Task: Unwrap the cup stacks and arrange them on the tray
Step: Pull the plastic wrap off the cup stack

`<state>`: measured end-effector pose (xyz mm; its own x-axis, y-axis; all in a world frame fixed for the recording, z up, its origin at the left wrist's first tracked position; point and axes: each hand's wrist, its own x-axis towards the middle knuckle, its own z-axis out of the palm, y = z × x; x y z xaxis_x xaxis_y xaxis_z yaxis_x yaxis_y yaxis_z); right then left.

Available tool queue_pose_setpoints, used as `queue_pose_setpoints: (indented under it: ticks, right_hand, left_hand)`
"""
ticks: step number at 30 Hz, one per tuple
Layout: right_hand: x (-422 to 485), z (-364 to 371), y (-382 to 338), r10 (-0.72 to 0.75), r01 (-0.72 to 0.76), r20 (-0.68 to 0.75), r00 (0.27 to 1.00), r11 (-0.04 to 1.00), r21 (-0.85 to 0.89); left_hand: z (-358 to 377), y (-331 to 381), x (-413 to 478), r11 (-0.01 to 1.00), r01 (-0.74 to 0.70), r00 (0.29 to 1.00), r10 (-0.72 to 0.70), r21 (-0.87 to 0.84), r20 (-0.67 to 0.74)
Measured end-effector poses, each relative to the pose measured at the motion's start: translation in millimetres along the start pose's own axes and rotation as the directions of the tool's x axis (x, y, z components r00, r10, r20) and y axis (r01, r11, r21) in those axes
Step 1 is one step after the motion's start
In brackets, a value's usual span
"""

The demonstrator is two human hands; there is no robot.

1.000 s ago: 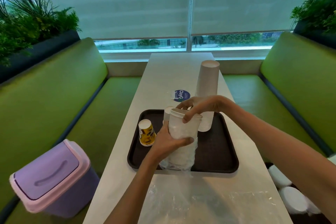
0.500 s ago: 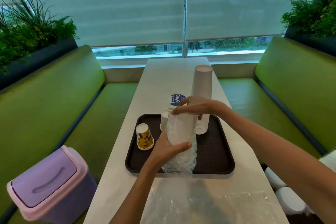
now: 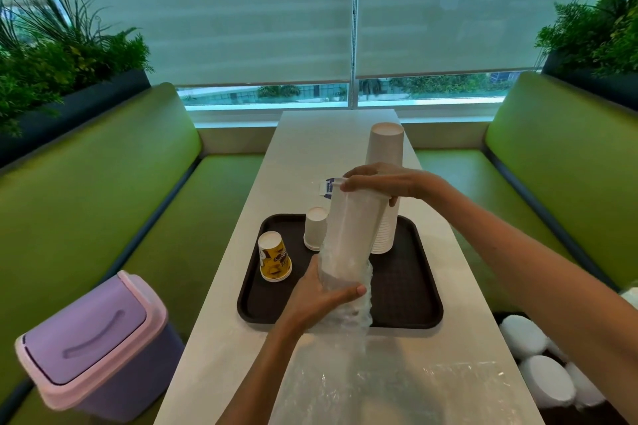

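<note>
Tray (image 3: pixel 414 314): dark, lying on the white counter (image 3: pixel 310 141).
Held cup stack (image 3: pixel 348 235): white and slightly tilted, raised over the tray's near half. Its upper part is bare.
Wrap (image 3: pixel 350 310): clear plastic bunched round the held stack's lower end, trailing past the tray's near edge.
Left hand (image 3: pixel 321 297): fingers curled round the wrapped lower end, over the tray's near edge.
Right hand (image 3: pixel 383 181): clasps the stack's top rim, above the tray's far edge.
Tall white stack (image 3: pixel 385 155): upside down on the tray's far side.
Short white stack (image 3: pixel 316 228): on the tray, far left.
Yellow cup (image 3: pixel 274 257): upside down at the tray's left side.
Loose plastic sheet (image 3: pixel 397 390): flat on the counter, nearer than the tray.
Lilac bin (image 3: pixel 93 345): on the bench, left of the tray.
</note>
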<state>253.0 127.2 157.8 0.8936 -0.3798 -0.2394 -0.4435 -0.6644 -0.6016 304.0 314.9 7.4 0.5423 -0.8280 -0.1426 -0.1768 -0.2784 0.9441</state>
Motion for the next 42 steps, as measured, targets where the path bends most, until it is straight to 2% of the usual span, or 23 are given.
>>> queue_pose_setpoints:
  ticks: [7, 14, 19, 25, 30, 35, 39, 42]
  right_hand:
    - [-3.1, -6.1, 5.0, 0.014, -0.014, -0.002, 1.000, 1.000, -0.022]
    - [-2.9, -5.5, 4.7, 0.027, -0.028, -0.026, 0.999, 0.999, -0.038]
    - [-12.9, -25.7, 9.7, -0.001, 0.010, -0.095, 0.995, 0.995, 0.098]
    - [-27.3, -28.6, 20.4, 0.066, -0.079, 0.062, 0.996, 0.970, 0.229]
    - [-32.3, -25.6, 29.1, 0.130, -0.174, 0.335, 0.933, 0.979, 0.106]
    - [-37.0, -20.8, 33.4, 0.117, -0.180, 0.479, 0.870, 0.980, 0.087]
    - [-41.1, -14.4, 32.2, 0.117, -0.140, 0.511, 0.852, 0.990, 0.007]
    - [-46.3, -20.4, 31.1, 0.094, -0.106, 0.435, 0.895, 0.994, 0.004]
  left_hand:
    - [4.2, 4.2, -2.3, 0.997, -0.052, 0.996, 0.047, -0.063, -0.074]
    - [0.6, 11.0, -0.9, 0.993, -0.114, 0.986, 0.109, -0.034, -0.125]
    - [-3.3, 7.4, -4.2, 0.995, -0.095, 0.976, 0.084, -0.043, -0.199]
    - [-12.3, 17.0, -7.4, 0.965, -0.184, 0.952, 0.127, -0.188, -0.279]
    - [-21.8, 11.9, -5.6, 0.955, -0.201, 0.952, 0.138, -0.220, -0.273]
    - [-23.4, 12.1, -6.2, 0.963, -0.203, 0.957, 0.157, -0.176, -0.244]
    - [-23.1, 17.2, -6.4, 0.961, -0.196, 0.956, 0.142, -0.197, -0.256]
    - [-23.0, 24.8, -4.7, 0.959, -0.199, 0.952, 0.140, -0.204, -0.271]
